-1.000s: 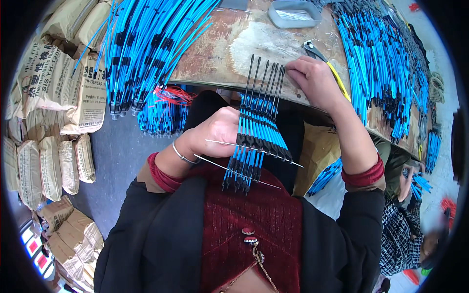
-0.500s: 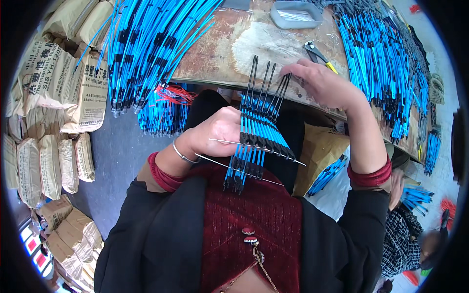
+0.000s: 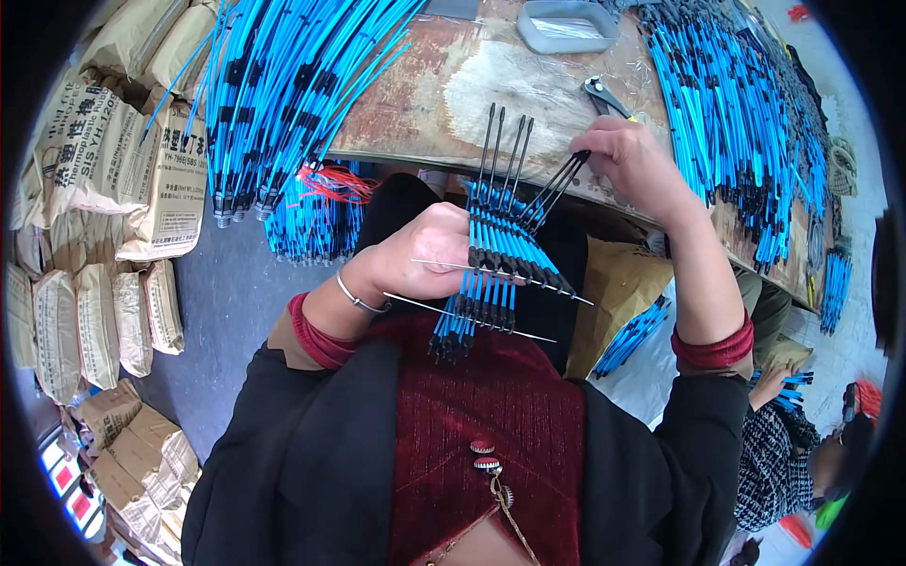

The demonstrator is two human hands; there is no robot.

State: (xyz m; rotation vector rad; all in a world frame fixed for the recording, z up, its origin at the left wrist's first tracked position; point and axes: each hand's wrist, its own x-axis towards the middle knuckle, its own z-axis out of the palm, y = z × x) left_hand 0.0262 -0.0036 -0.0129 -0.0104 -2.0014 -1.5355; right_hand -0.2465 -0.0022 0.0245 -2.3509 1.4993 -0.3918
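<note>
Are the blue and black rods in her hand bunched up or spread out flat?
Spread flat: the blue and black rods lie side by side in the left hand.

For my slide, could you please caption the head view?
Left hand steadies blue rods threaded on wires; right hand grips their black tips at the bench.

A row of blue cables with black ends lies side by side like a flat mat over the person's lap, at the near edge of the table. Their thin black tips fan upward onto the tabletop. Two thin metal rods cross the row at a slant, threaded through it. The rightmost black tips bend off toward the right.
</note>
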